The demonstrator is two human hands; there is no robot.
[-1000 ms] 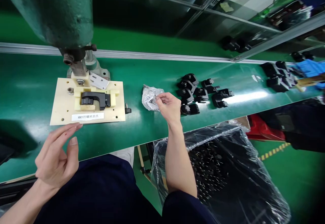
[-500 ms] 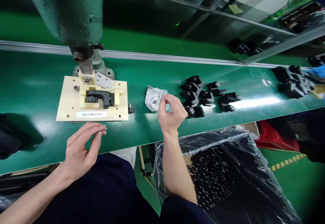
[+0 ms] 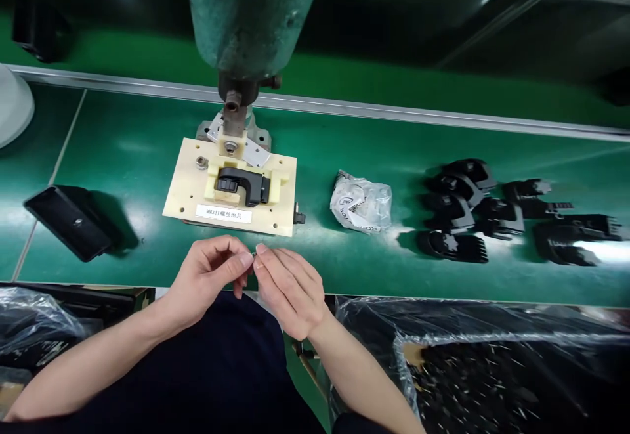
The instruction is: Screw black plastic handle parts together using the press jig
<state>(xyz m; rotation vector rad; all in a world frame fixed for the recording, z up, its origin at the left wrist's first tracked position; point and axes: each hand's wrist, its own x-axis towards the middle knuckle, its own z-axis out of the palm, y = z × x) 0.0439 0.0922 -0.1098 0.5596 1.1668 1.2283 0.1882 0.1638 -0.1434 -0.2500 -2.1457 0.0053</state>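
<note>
My left hand (image 3: 211,276) and my right hand (image 3: 290,286) meet at their fingertips in front of the fixture, above the bench's front edge. Between them is a tiny metallic piece (image 3: 254,256), too small to name, and both hands are closed in a pinch at it. Behind them, a curved black plastic part (image 3: 251,183) sits in the cream-coloured fixture (image 3: 172,201), under the head of a green press (image 3: 246,20). To the right of the fixture lies a crumpled clear plastic bag (image 3: 361,204) with printing on it.
Several black plastic parts (image 3: 453,204) are grouped on the right of the green bench (image 3: 315,151). A black block-shaped part (image 3: 71,220) stands at the left. Below the front edge, a plastic-lined bin (image 3: 472,381) holds many small dark pieces.
My right hand has moved left from beside the plastic bag to meet my left hand, and the fingertips now come together. The view has shifted left.
</note>
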